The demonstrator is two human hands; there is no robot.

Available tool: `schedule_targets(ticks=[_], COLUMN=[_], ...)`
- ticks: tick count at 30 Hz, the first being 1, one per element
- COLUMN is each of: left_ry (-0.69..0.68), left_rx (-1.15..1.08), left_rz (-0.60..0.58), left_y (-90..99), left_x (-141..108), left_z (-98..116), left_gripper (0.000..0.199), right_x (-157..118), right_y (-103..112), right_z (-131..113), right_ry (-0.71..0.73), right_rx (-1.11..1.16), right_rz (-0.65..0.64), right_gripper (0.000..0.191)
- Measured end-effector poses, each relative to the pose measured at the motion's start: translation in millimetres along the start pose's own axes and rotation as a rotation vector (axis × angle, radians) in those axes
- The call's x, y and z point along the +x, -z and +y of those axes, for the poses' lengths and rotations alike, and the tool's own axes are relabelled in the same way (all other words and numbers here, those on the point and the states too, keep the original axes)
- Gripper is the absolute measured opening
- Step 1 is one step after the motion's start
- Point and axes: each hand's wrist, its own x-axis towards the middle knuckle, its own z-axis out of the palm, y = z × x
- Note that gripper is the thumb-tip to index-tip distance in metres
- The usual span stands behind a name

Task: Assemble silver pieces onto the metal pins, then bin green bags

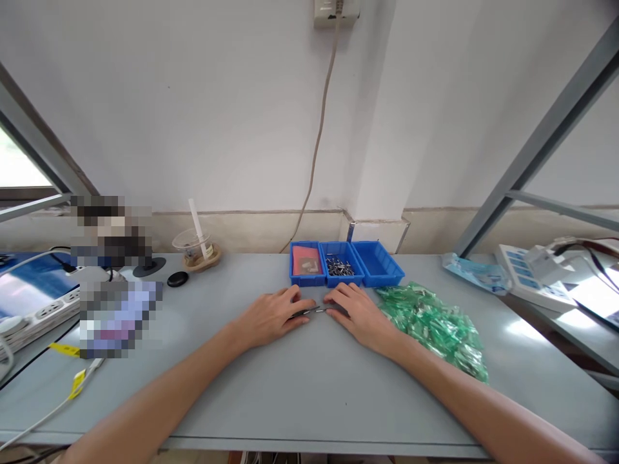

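Note:
My left hand [276,314] is low over the grey table, its thumb and fingers closed on a slim dark piece [305,312] with a narrow metallic end. Facing it, my right hand [356,312] is closed on another slim dark piece [337,309]. The two ends meet or nearly meet between my fingertips; whether they are joined I cannot tell. Just behind the hands stand three blue bins in a row: the left bin [308,281] holds a pink packet [305,256], the middle bin [344,281] holds many small metal parts [338,265], and the right bin [382,281] shows only its blue inside.
A heap of green plastic bags [435,325] lies beside my right forearm. Farther right are a blue packet [476,274] and a power strip [525,274]. To the left are a clear cup [191,241], a black round lid [177,278], another power strip [51,309] and cables.

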Motion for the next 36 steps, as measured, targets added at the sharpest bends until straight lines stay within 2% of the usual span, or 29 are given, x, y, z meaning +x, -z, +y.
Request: schedule_targets(ticks=[6,9,16,22,30,36], left_ry=[-0.017,-0.019,-0.002,0.024,0.023,0.027], left_rx=[0.017,-0.005,-0.035,-0.074,-0.1,-0.148], left_rz=[0.012,0.028,0.02,0.006,0.026,0.059], left_y=[-0.2,-1.8,-2.3,-1.8,-3.0,-6.0], left_x=[-1,-2,-4,-5,-6,-7], left_z=[0,-1,-2,-2,-2,-4], left_gripper=[0.034,0.033,0.032,0.03,0.033,0.033], right_x=[2,1,-1,1,1,1], right_y=[1,-1,-3,2,6,4], right_z=[-4,-2,3,0,-1,1], right_ry=[-0.005,-0.017,-0.191,-0.168,-0.262,-0.294], right_rx=[0.008,0.031,0.22,0.232,0.338,0.471], right_rz=[-0.033,-0.007,0.068,0.102,0.152,0.184], right_gripper=[0.017,0.018,0.016,0.023,0.006,0.019])
